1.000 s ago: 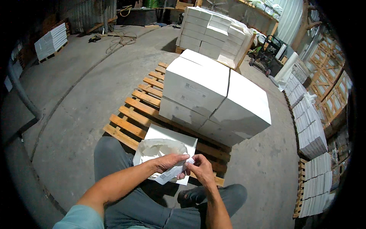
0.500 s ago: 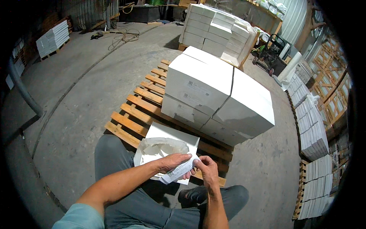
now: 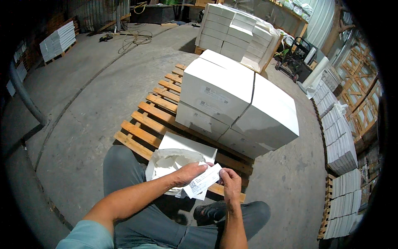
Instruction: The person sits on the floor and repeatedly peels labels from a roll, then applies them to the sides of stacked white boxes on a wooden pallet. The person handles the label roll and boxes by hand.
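Observation:
A white printed label (image 3: 203, 181) with a square code is stretched between my hands, its face turned up. My left hand (image 3: 189, 173) is closed on its far left side, the thumb lying along the edge. At the label's right end, the fingertips of my right hand (image 3: 230, 181) pinch the corner. Under my left hand sits an open white bag (image 3: 154, 162) with white paper pieces in it. The bag rests against a flat white box (image 3: 188, 145) at the near end of a wooden pallet (image 3: 143, 124).
Stacked white boxes (image 3: 219, 89) stand on the pallet, bearing printed labels. Behind them is another stack of white blocks (image 3: 226, 33). White stacks (image 3: 340, 145) line the right side, near a hand truck (image 3: 293, 60). A hose (image 3: 139, 39) lies on the concrete floor.
The label has turned flatter and its printed face shows more fully. My right hand has shifted slightly right and down, now pinching the label's right end.

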A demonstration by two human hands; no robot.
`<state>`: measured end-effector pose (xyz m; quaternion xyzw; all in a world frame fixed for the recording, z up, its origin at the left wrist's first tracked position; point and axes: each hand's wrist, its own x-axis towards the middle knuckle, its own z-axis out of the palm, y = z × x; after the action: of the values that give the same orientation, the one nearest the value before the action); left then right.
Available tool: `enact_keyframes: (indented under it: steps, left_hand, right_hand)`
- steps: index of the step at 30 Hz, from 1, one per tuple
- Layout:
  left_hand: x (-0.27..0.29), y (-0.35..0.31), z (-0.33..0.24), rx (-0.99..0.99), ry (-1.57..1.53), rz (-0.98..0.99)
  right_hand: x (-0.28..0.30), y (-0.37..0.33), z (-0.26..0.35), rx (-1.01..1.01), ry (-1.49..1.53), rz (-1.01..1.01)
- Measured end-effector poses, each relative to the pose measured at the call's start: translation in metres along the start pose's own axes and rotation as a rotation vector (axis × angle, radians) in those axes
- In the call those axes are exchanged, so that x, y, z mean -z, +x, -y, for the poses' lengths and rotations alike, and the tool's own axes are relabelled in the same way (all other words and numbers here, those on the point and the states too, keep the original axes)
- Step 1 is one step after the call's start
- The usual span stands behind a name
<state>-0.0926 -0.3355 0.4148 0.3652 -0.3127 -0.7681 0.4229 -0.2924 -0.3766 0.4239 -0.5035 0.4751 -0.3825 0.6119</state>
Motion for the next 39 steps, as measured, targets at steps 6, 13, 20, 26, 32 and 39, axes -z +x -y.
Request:
enact_keyframes:
  steps: [6, 13, 20, 26, 32, 39]
  left_hand:
    - [0.008, 0.010, 0.008, -0.099, 0.040, -0.061]
    - [0.009, 0.008, 0.010, 0.009, 0.312, -0.146]
    - [0.015, 0.005, 0.010, -0.009, 0.295, -0.216]
    - [0.011, 0.005, 0.006, -0.011, 0.277, -0.244]
    - [0.007, 0.006, 0.009, 0.044, 0.188, -0.166]
    - [0.013, 0.003, 0.003, 0.104, 0.069, -0.068]
  right_hand:
    - [-0.001, -0.004, 0.013, -0.008, 0.048, 0.057]
    - [-0.002, -0.004, 0.004, 0.055, -0.129, 0.096]
    - [-0.008, -0.006, 0.009, 0.008, -0.059, 0.087]
    - [-0.003, -0.003, 0.002, -0.026, 0.030, 0.092]
    - [-0.008, -0.005, -0.003, 0.031, 0.017, 0.065]
    - [0.000, -0.004, 0.013, -0.158, 0.317, 0.164]
